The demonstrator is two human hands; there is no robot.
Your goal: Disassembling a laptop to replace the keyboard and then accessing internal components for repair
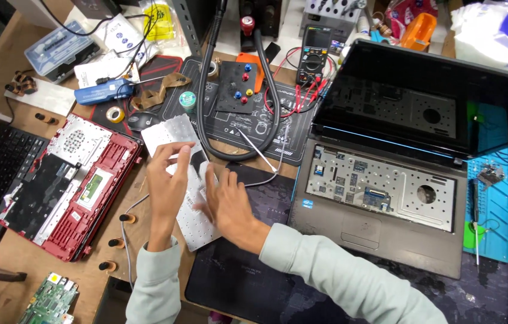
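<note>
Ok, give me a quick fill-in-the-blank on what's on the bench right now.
1. Both hands, left hand and right hand, rest on a silver ____ panel.
2. The laptop to the right has its keyboard ____.
3. The opened laptop shell on the left is ____ in colour.
4. The multimeter has ____ probe leads.

Missing words: keyboard; removed; red; red

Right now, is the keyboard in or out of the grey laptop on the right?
Out. The grey laptop shows a bare perforated metal tray where keys would sit; both hands hold a removed keyboard beside it.
</note>
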